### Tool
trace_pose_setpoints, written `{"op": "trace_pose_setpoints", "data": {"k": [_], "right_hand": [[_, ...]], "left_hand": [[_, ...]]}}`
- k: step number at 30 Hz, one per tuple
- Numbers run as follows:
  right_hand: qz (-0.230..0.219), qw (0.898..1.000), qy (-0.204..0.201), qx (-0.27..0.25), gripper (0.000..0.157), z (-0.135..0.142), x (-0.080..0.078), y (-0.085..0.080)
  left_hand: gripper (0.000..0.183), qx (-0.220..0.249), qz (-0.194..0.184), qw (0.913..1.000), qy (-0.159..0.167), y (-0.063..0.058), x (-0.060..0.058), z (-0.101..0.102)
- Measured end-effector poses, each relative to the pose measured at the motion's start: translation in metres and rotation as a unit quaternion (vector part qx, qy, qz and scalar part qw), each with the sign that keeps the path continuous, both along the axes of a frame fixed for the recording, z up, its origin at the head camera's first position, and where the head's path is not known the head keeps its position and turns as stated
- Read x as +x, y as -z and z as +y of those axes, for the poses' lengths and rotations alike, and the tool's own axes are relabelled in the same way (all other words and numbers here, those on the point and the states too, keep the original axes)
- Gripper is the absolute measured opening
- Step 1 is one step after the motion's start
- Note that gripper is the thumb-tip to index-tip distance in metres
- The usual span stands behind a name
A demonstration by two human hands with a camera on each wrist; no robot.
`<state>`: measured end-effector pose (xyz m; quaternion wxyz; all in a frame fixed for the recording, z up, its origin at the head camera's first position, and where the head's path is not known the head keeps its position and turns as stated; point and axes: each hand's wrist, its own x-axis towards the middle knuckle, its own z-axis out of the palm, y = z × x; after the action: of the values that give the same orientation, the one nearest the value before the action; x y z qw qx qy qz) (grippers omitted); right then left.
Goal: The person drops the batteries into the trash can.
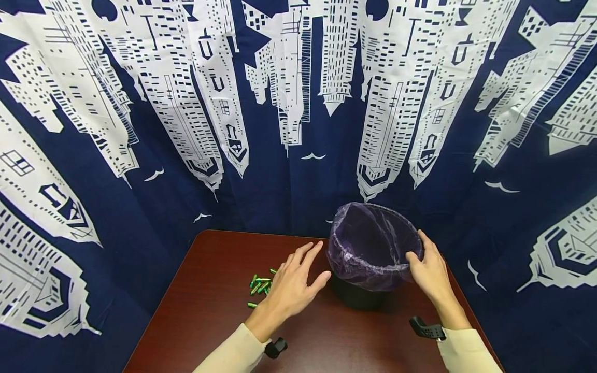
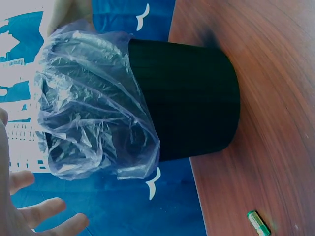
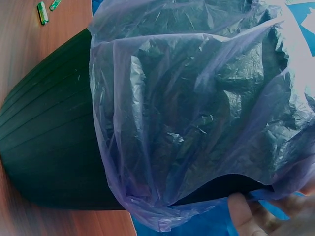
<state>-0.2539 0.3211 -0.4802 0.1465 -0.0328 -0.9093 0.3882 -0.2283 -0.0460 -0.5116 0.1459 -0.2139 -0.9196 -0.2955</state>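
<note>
A dark trash can [image 2: 187, 98] stands on the table, lined with a translucent purple trash bag [image 1: 373, 277] folded down over its rim. My right hand [image 1: 430, 267] grips the can's rim at its right side, thumb toward the front and fingers behind. In the right wrist view, fingers of the right hand [image 3: 251, 216] sit at the bag's edge, where dark can wall shows. To the left of the can, my left hand [image 1: 291, 285] hovers with fingers spread and nothing in them. Several green batteries [image 1: 255, 288] lie on the table beyond it, partly hidden by that hand.
The reddish-brown table [image 1: 200, 300] narrows toward a back edge against a blue curtain [image 1: 270, 202] printed with white buildings. The can stands near the table's right side. Black wrist cameras [image 1: 276, 347] sit on both wrists.
</note>
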Motion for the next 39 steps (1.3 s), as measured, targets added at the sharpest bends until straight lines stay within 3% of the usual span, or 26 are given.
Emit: {"op": "trace_pose_setpoints", "data": {"k": [9, 22, 30, 39], "right_hand": [[-0.005, 1.0, -0.021, 0.005, 0.082, -0.009, 0.006, 0.001], [0.011, 0.998, -0.053, 0.015, 0.078, -0.026, 0.03, 0.003], [0.012, 0.997, -0.076, 0.02, 0.079, -0.031, 0.039, 0.003], [0.025, 0.995, -0.097, 0.018, 0.081, -0.038, 0.051, 0.004]], "left_hand": [[0.078, 0.002, 0.004, 0.9999, 0.01, -0.002, -0.006, 0.008], [0.078, 0.018, 0.017, 0.9996, 0.015, -0.003, -0.008, 0.008], [0.076, 0.031, 0.014, 0.9993, 0.017, 0.001, -0.004, -0.002], [0.07, 0.046, 0.053, 0.9969, 0.035, 0.003, 0.008, -0.016]]}}
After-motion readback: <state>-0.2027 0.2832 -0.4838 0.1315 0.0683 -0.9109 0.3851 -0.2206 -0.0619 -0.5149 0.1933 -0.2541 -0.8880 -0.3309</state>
